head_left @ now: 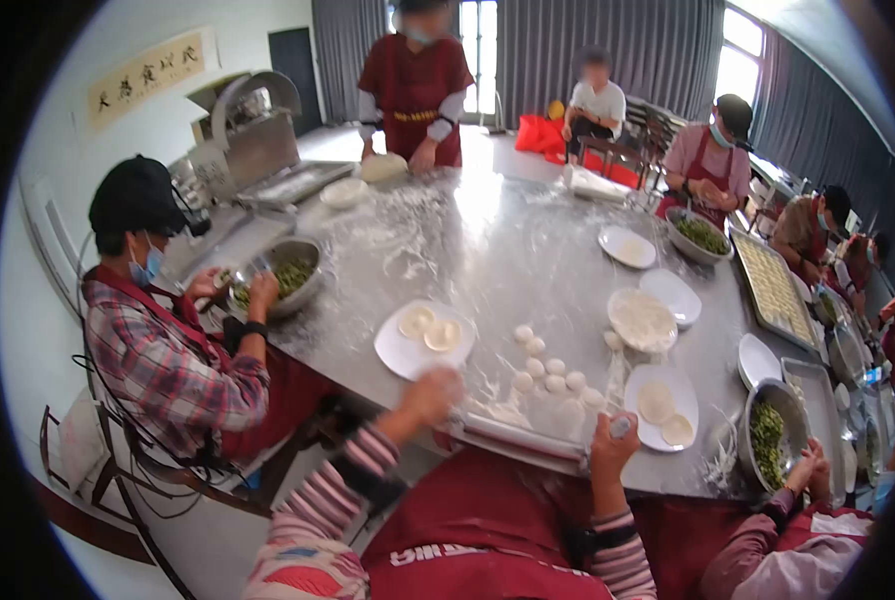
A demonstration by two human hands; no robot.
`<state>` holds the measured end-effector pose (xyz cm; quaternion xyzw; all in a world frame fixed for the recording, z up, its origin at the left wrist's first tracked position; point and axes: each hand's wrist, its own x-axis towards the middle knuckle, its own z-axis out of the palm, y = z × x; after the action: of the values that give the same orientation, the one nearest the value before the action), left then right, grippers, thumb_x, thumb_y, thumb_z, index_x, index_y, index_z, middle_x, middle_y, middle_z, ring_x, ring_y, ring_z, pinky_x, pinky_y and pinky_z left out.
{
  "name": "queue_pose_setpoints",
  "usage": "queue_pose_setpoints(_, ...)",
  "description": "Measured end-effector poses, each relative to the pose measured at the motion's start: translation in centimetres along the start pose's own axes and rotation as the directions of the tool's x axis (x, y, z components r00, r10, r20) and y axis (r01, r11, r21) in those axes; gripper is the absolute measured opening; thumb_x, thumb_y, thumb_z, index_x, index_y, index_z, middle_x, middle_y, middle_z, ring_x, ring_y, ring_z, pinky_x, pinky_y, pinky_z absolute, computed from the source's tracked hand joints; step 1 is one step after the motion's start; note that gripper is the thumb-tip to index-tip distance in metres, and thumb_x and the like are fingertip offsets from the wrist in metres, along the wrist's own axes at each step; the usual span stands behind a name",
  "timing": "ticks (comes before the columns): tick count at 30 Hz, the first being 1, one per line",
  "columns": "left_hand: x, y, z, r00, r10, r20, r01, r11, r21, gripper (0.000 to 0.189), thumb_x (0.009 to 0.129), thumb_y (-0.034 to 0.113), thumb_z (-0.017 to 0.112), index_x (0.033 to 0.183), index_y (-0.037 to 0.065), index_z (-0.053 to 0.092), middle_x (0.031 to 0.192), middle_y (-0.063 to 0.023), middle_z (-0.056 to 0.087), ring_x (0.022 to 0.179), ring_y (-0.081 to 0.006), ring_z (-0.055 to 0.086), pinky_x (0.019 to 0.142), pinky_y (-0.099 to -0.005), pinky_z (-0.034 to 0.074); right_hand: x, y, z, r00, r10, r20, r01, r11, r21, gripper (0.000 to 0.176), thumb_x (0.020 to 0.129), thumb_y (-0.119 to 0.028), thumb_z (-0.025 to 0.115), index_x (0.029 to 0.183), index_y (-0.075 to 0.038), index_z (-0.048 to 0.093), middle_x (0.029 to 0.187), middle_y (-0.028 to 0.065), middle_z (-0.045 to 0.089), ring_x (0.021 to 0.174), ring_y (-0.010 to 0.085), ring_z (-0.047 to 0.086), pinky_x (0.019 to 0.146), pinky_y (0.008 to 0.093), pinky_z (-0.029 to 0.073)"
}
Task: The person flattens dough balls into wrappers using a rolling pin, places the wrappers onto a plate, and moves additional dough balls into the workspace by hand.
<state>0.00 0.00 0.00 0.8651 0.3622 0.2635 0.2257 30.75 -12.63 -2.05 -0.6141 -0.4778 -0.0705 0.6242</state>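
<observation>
My left hand [432,396] is smeared by motion near the table's front edge, just below a white plate [390,352] with two round dough wrappers [443,335]. Whether it holds anything does not show. My right hand [613,448] is closed around what looks like a rolling pin [622,427]; only a pale, rounded end shows. Several dough balls [555,383] lie on the floured steel between my hands, with a pale flattened dough piece [566,416] in front of them. Beside my right hand, another white plate [684,392] carries flat dough rounds [656,402].
A bowl of flour [643,320] stands beyond the dough balls. At left, a person [178,330] works over a bowl of green filling [293,275]. Another person's hands [814,468] are at a filling bowl [768,440] on the right. A tray of dumplings [773,285] lies farther right.
</observation>
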Motion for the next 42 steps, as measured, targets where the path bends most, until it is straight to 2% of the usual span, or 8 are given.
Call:
queue_pose_setpoints(1,-1.0,-2.8,4.3,0.925,0.375,0.062,-0.364,0.830,0.421,0.026,0.069,0.019,0.060,0.090,0.004,0.059,0.090,-0.0147,0.057,0.089,-0.0316,0.054,0.080,-0.0403,0.043,0.0,-0.1,0.2,1.000,-0.014,-0.009,0.014,0.999,-0.038,0.023,0.071,-0.004,0.067,0.081,-0.003,0.046,0.062,0.0111,0.048,0.052,0.0254,0.049,0.051,0.0344,0.040)
queue_pose_setpoints(3,-1.2,4.4,4.2,0.975,-0.045,-0.220,0.065,0.994,0.087,0.019,0.081,0.022,0.052,0.079,0.006,0.062,0.081,-0.0146,0.059,0.082,-0.0316,0.055,0.074,-0.0420,0.042,1.4,-1.1,-0.8,0.994,0.097,0.045,-0.096,0.995,-0.017,0.022,0.071,-0.004,0.066,0.081,-0.003,0.046,0.064,0.0112,0.048,0.054,0.0254,0.049,0.052,0.0346,0.041)
queue_pose_setpoints(17,-1.5,4.7,3.8,0.916,0.014,-0.402,0.052,0.987,0.153,0.023,0.082,0.023,0.054,0.066,0.007,0.061,0.069,-0.0094,0.059,0.069,-0.0290,0.056,0.066,-0.0398,0.044,0.1,-1.3,-0.2,0.978,0.200,0.061,-0.204,0.976,0.076,0.021,0.071,-0.003,0.066,0.078,-0.003,0.046,0.065,0.0101,0.048,0.056,0.0263,0.048,0.055,0.0340,0.041)
queue_pose_setpoints(19,-1.5,4.8,3.5,0.931,-0.002,-0.364,0.064,0.985,0.157,0.022,0.081,0.023,0.054,0.067,0.007,0.061,0.070,-0.0095,0.060,0.069,-0.0290,0.056,0.066,-0.0396,0.044,0.4,-1.4,0.0,1.000,0.028,-0.003,-0.028,0.998,0.054,0.019,0.075,-0.002,0.063,0.073,-0.005,0.045,0.056,0.0026,0.045,0.048,0.0110,0.045,0.045,0.0265,0.037)
queue_pose_setpoints(24,-1.6,5.0,3.2,0.937,0.032,-0.348,0.039,0.980,0.196,0.021,0.081,0.022,0.054,0.068,0.008,0.061,0.070,-0.0083,0.059,0.072,-0.0290,0.056,0.066,-0.0394,0.045,0.8,-2.6,-0.2,0.999,-0.024,-0.039,0.025,0.999,0.035,0.020,0.073,-0.003,0.065,0.074,-0.004,0.045,0.057,0.0045,0.045,0.051,0.0136,0.045,0.048,0.0282,0.038)
queue_pose_setpoints(26,-1.4,5.9,2.6,0.972,0.023,-0.235,0.080,0.903,0.423,0.016,0.081,0.018,0.051,0.072,0.008,0.060,0.078,-0.0089,0.059,0.079,-0.0293,0.056,0.068,-0.0399,0.046,0.8,-2.8,-0.1,0.998,-0.022,-0.062,0.025,0.999,0.042,0.020,0.072,-0.003,0.065,0.074,-0.004,0.045,0.058,0.0049,0.045,0.051,0.0142,0.045,0.049,0.0286,0.039)
queue_pose_setpoints(32,5.7,11.6,3.4,0.955,0.095,0.281,-0.164,0.957,0.237,0.032,0.077,0.009,0.052,0.109,0.005,0.050,0.111,-0.0163,0.050,0.097,-0.0349,0.052,0.083,-0.0432,0.042,0.8,-2.9,-0.4,0.997,0.076,0.006,-0.076,0.995,0.067,0.020,0.071,-0.002,0.066,0.075,-0.004,0.046,0.061,0.0064,0.046,0.052,0.0170,0.047,0.051,0.0287,0.040)
queue_pose_setpoints(42,11.3,13.2,12.1,0.801,0.420,0.427,-0.509,0.853,0.114,0.042,0.081,0.013,0.048,0.121,0.001,0.040,0.123,-0.0248,0.041,0.113,-0.0377,0.044,0.092,-0.0412,0.039,1.1,-4.2,-1.3,0.999,0.052,0.005,-0.053,0.998,0.041,0.022,0.068,-0.004,0.069,0.076,-0.005,0.048,0.066,0.0098,0.052,0.056,0.0243,0.051,0.055,0.0339,0.042)
